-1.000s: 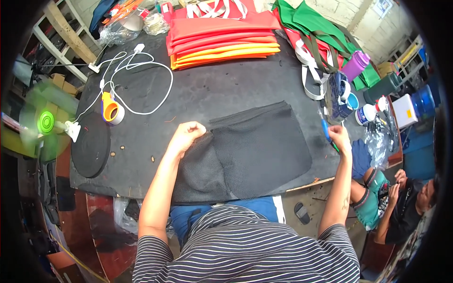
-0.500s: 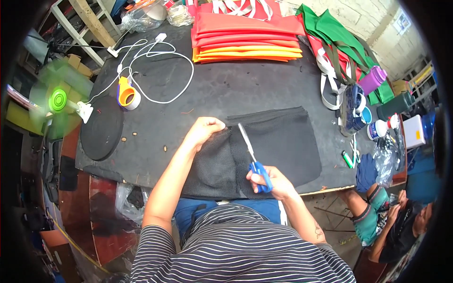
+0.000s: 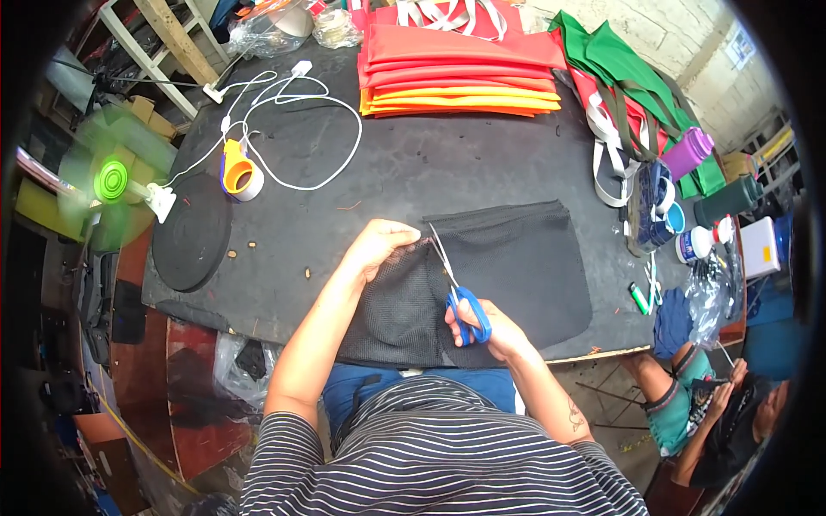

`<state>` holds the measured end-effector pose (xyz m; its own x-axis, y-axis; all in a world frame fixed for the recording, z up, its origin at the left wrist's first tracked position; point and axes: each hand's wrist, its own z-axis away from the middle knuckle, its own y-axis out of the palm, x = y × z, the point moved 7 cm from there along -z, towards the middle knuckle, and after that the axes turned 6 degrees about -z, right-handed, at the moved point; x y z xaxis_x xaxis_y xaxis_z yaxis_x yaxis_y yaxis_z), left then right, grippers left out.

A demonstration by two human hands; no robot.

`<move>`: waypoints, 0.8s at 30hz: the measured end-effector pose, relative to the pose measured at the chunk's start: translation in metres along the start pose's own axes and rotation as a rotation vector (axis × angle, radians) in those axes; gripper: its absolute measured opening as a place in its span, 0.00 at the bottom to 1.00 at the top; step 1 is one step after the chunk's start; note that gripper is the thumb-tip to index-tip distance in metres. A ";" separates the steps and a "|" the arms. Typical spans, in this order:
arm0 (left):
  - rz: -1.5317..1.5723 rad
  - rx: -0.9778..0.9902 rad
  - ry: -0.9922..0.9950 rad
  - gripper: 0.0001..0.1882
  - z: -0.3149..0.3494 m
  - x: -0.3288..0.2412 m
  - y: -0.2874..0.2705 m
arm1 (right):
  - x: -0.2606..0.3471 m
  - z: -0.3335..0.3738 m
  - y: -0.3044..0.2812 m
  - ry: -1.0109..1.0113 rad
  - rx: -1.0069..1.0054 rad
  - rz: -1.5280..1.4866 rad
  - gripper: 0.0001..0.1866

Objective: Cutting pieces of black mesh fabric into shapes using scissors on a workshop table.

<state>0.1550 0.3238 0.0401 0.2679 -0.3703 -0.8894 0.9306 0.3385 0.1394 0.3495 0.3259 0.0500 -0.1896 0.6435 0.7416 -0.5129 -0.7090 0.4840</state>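
Observation:
Black mesh fabric (image 3: 397, 303) lies at the table's near edge, joined to or overlapping a smoother black fabric piece (image 3: 525, 279) on its right. My left hand (image 3: 383, 247) pinches the mesh at its upper edge, fingers closed and lifting it a little. In my right hand (image 3: 489, 331) are scissors (image 3: 466, 315) with blue handles, fingers through the loops. Their blades are slightly parted and point away from me, with the tips at the fabric near my left fingertips. Whether the blades have fabric between them is hard to make out.
Red and orange folded bags (image 3: 460, 73) are stacked at the back, green bags (image 3: 615, 69) at the right. A white cable (image 3: 357, 142), tape dispenser (image 3: 241, 176), black disc (image 3: 191, 232) and spinning fan (image 3: 112, 181) occupy the left. Bottles (image 3: 688, 153) line the right edge; another person (image 3: 688, 404) sits beyond.
The scissors have moved slightly left and their blades, closed before, are now parted at the fabric's edge. My left hand keeps its pinch on the mesh. The whole view has shifted slightly.

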 end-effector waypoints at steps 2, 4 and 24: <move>-0.015 -0.006 -0.016 0.08 -0.001 0.001 0.000 | 0.002 -0.002 -0.001 -0.002 0.005 0.000 0.22; -0.004 -0.002 -0.011 0.08 -0.001 0.002 -0.001 | 0.002 -0.002 0.001 -0.001 0.007 -0.006 0.22; -0.046 -0.015 0.121 0.05 0.015 -0.011 -0.002 | -0.006 -0.006 -0.001 -0.024 -0.048 0.131 0.19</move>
<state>0.1535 0.3142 0.0566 0.1924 -0.2788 -0.9409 0.9371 0.3367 0.0918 0.3459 0.3247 0.0421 -0.2379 0.5392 0.8079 -0.5244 -0.7714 0.3604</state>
